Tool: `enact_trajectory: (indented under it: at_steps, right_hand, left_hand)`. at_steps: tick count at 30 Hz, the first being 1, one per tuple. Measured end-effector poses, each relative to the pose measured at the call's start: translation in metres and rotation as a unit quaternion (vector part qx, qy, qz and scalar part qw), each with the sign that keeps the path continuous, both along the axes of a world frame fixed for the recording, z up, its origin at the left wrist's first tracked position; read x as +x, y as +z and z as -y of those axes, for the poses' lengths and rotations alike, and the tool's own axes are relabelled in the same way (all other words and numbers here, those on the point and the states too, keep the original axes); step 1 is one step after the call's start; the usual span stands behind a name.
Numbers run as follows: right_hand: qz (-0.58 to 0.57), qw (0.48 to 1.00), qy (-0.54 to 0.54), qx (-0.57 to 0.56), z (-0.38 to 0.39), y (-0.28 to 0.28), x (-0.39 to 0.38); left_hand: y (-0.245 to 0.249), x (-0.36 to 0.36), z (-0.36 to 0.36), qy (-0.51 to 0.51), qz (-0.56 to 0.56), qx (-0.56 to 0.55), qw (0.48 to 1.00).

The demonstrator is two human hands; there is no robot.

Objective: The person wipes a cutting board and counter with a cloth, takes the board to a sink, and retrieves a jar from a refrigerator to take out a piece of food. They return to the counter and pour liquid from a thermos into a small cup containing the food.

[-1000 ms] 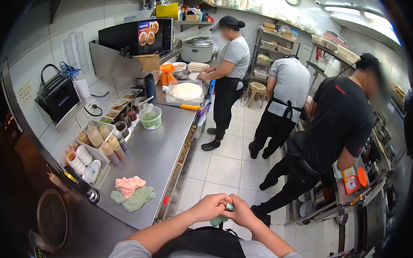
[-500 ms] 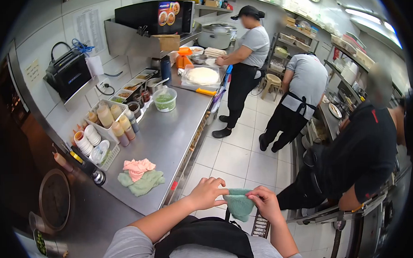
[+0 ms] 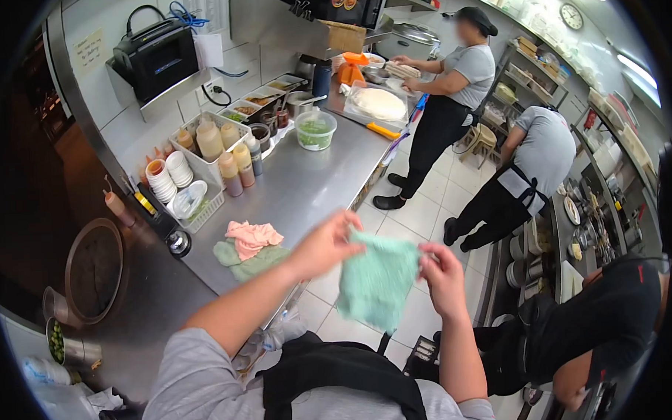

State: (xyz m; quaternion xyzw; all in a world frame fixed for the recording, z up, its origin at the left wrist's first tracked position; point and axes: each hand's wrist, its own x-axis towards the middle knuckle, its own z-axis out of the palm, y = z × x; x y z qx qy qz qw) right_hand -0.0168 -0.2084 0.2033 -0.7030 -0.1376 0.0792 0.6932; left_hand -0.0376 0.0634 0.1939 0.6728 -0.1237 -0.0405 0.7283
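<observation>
A mint-green cloth (image 3: 379,282) hangs spread between my two hands, in front of my apron and beyond the counter's edge. My left hand (image 3: 326,246) pinches its upper left corner. At the upper right corner, my right hand (image 3: 442,274) grips the cloth between thumb and fingers. Both hands and the cloth are slightly blurred. Left of my left hand, a pink cloth (image 3: 252,238) lies crumpled on top of a grey-green cloth (image 3: 258,266) on the steel counter (image 3: 298,189).
Sauce bottles (image 3: 235,169), a basket of paper cups (image 3: 203,207) and a lidded tub (image 3: 316,131) stand on the counter. Dough (image 3: 379,104) lies farther back. Two people in grey (image 3: 470,68) work beyond; another in black (image 3: 606,319) is close on the right.
The green cloth has opened out from a folded hang and risen with both hands. The view has shifted, and the person in black appears lower, bent forward.
</observation>
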Motion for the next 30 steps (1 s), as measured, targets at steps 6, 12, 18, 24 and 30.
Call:
enact_trajectory:
  at_steps: [6,12,18,24,30]
  right_hand:
    - [-0.184,0.980,-0.074,0.004,0.011,-0.138,0.012]
    - [-0.363,0.905,-0.195,-0.107,0.135,-0.280,-0.124]
    - [-0.361,0.882,-0.252,-0.169,0.202,-0.304,-0.203]
    - [-0.216,0.931,-0.263,-0.130,0.150,-0.244,-0.142]
    - [-0.064,0.993,-0.093,-0.024,0.035,-0.108,-0.102]
  left_hand:
    - [-0.106,0.118,-0.200,0.442,0.043,0.195,0.874]
    - [-0.132,0.014,-0.216,0.251,-0.065,0.382,0.887]
    - [-0.108,-0.006,-0.171,0.285,-0.035,0.465,0.838]
    - [-0.083,0.035,-0.081,0.376,0.151,0.098,0.909]
    - [-0.066,-0.022,0.086,-0.112,-0.131,-0.022,0.985]
